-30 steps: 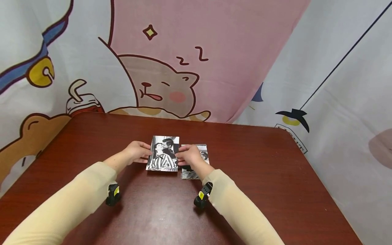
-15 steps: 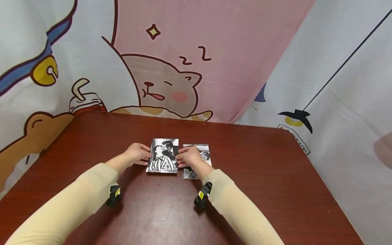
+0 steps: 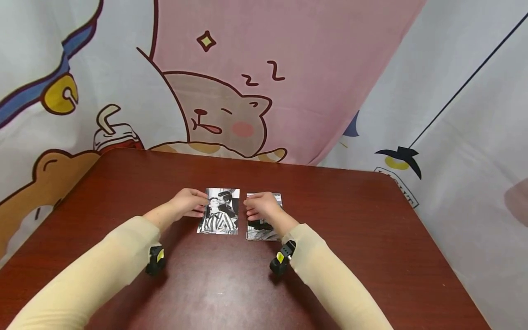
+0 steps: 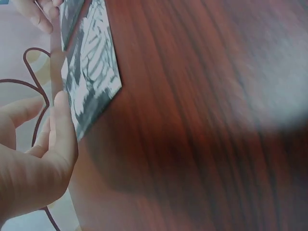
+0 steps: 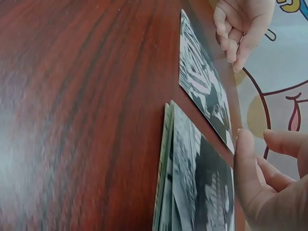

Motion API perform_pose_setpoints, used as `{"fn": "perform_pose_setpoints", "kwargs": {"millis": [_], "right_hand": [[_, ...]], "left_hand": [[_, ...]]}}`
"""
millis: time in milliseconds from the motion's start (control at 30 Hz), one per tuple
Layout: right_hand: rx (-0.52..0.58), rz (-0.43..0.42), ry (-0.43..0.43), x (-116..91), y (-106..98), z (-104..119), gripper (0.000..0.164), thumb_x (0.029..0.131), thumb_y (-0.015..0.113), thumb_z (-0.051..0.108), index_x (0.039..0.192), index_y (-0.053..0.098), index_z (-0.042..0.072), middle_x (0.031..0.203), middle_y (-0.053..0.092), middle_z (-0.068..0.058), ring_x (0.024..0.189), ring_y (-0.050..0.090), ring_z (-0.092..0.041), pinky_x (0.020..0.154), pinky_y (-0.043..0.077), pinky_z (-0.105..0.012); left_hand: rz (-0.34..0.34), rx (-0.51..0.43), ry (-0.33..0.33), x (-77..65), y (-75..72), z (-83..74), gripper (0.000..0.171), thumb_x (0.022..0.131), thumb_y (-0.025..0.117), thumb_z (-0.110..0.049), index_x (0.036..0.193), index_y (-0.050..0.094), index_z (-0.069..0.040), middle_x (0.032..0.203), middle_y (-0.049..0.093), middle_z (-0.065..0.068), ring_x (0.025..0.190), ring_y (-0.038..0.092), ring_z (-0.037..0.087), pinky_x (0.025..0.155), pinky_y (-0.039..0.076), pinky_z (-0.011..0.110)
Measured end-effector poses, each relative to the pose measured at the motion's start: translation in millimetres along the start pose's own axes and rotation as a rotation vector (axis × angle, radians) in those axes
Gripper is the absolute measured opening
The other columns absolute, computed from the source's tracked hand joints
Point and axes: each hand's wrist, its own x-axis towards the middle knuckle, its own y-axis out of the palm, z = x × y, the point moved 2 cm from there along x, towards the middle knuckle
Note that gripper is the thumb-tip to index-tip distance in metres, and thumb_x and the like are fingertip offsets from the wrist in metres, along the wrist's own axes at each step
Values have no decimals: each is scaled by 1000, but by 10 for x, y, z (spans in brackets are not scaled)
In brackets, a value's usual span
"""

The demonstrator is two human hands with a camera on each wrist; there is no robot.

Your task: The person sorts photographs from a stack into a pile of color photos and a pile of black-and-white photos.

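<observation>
A black-and-white photo card (image 3: pixel 218 222) of a couple, one in a striped top, lies face up on the table. My left hand (image 3: pixel 186 203) is at its left edge, fingers relaxed; whether they touch the card I cannot tell. Just right of the card sits a stack of similar photo cards (image 3: pixel 263 234), its layered edges (image 5: pixel 166 168) showing in the right wrist view. Over the upper part of that stack is my right hand (image 3: pixel 266 208), hiding some of the top picture. Thumb and fingers of the right hand (image 5: pixel 269 178) stand apart with nothing between them.
The reddish-brown wooden table (image 3: pixel 350 238) extends around the cards on every side. Behind it hangs a cartoon-printed curtain (image 3: pixel 313 82) with a sleeping bear. Dark camera straps (image 3: pixel 156 261) sit on both wrists.
Both hands held the photo card by its sides earlier, and it came down onto the table. The right hand has let go and shifted right over the stack; the left hand's fingers have loosened.
</observation>
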Motion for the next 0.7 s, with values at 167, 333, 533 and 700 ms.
{"fn": "perform_pose_setpoints", "kwargs": {"millis": [167,333,533,700], "right_hand": [[11,-12,-4,-69,-133,19,29,87,60,5,113,59,-8,75,59,-8,55,57,-11,51,57,-23],[33,-21,-15,-94,-266,-1,29,87,59,3,113,58,-10,66,57,-4,52,56,-9,50,57,-23],[50,-31,-10,-98,-409,-50,32,88,59,4,116,55,-10,62,55,-1,50,54,-8,46,53,-19],[60,-48,-2,-108,-536,-95,32,88,58,4,116,54,-11,61,56,-1,50,55,-7,46,53,-19]], "left_hand": [[30,-28,13,52,144,-91,43,92,53,-7,130,44,9,102,59,10,71,59,7,67,58,21],[57,-37,33,92,301,-148,42,92,53,-7,129,44,10,104,60,13,73,60,9,69,59,22],[99,-60,49,152,482,-213,41,92,53,-5,129,44,10,101,57,9,73,60,9,67,59,22],[108,-77,38,185,609,-260,41,92,52,-4,129,45,10,120,56,20,72,60,9,65,58,20]]}}
